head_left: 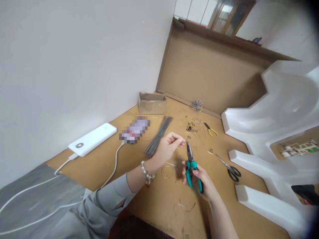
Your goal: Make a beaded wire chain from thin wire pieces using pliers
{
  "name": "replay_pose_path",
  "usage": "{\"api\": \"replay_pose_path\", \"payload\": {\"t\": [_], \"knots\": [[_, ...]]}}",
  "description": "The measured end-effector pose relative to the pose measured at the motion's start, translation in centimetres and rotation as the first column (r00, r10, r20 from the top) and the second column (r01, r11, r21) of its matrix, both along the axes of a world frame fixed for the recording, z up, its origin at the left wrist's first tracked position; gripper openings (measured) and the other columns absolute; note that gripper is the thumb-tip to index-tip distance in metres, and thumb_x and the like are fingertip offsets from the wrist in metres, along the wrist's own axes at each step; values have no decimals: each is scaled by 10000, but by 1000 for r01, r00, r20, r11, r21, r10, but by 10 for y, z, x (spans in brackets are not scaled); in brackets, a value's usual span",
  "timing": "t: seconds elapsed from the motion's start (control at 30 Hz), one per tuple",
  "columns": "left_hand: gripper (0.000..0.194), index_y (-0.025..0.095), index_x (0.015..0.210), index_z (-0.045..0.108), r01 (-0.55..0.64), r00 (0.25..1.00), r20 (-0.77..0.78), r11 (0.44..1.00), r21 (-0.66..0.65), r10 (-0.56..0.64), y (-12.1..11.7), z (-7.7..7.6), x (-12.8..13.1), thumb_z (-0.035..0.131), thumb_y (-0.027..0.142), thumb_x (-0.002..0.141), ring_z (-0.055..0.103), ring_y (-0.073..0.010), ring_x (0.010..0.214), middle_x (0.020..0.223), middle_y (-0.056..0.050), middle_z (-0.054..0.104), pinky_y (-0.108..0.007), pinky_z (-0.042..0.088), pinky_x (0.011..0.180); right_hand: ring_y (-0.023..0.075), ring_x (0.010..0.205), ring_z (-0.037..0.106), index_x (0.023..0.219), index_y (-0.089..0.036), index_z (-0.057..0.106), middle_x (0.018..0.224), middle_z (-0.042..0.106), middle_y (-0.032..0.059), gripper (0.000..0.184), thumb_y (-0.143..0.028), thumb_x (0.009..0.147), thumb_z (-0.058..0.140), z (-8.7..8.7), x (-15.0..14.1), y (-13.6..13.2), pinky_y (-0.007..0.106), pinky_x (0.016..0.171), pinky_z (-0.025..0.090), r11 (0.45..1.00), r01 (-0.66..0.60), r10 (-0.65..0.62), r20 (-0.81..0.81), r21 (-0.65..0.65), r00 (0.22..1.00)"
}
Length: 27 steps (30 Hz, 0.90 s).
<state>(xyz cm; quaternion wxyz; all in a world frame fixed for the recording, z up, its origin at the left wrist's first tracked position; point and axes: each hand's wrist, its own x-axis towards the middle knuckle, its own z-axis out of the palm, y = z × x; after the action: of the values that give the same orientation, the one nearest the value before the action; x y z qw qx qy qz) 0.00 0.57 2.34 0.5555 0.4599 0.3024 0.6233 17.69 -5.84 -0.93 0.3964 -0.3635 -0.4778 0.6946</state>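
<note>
My right hand (pixel 207 185) is wrapped around a pair of long-nose pliers (pixel 190 162) with teal and black handles. Their jaws point up and away from me. Just left of the tips, my left hand (pixel 169 146) is closed in a pinch; whatever is between its fingertips is too small to make out. Beneath and beyond that hand lies a bundle of thin grey wires (pixel 159 137). Several small dark rings (pixel 190 127) are scattered past the pliers. Loose bits of wire (pixel 183 205) lie on the cardboard surface nearer to me.
Yellow-handled pliers (pixel 210 129) and black-handled scissors (pixel 230 169) lie to the right, beside white foam (pixel 249 192). A small cardboard box (pixel 152 104) stands at the back, near a wire tangle (pixel 197 105). Leftward are a phone (pixel 136 129) and a white power bank (pixel 93 138) with cables.
</note>
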Motion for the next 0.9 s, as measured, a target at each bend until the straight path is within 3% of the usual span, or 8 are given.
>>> {"api": "replay_pose_path", "payload": {"t": [0.2,0.37,0.67,0.9], "knots": [[121,139,763,558,39,999,-2,998,-51,-39,-4,-1,4,620,243,764,630,-114,712,747,-30,664,-282,498,744,179,665,608,1118,-187,581,892,628,72,369,-362,797,534,3,1,-1,325,636,451,999,-1,-1,-34,-50,999],[103,141,762,564,2,1000,-19,999,-38,-2,-5,-2,4,613,231,768,627,-114,716,739,-27,658,-276,497,747,168,629,593,1093,-171,588,870,637,73,361,-364,791,549,3,-3,-1,314,613,447,999,9,-10,-23,-46,1000],[92,145,773,573,-45,996,-74,999,-13,44,-6,-4,5,592,234,785,622,-122,739,756,-30,649,-279,489,756,133,567,542,1069,-177,598,866,640,62,325,-340,790,564,6,-5,-2,280,544,416,995,97,-101,149,34,984],[72,144,771,577,-54,995,-81,999,-4,54,-5,-6,5,589,214,785,615,-115,732,753,-23,638,-270,491,744,130,575,556,1070,-172,596,837,638,57,323,-330,791,559,7,-5,-2,284,576,425,993,103,-113,196,57,974]]}}
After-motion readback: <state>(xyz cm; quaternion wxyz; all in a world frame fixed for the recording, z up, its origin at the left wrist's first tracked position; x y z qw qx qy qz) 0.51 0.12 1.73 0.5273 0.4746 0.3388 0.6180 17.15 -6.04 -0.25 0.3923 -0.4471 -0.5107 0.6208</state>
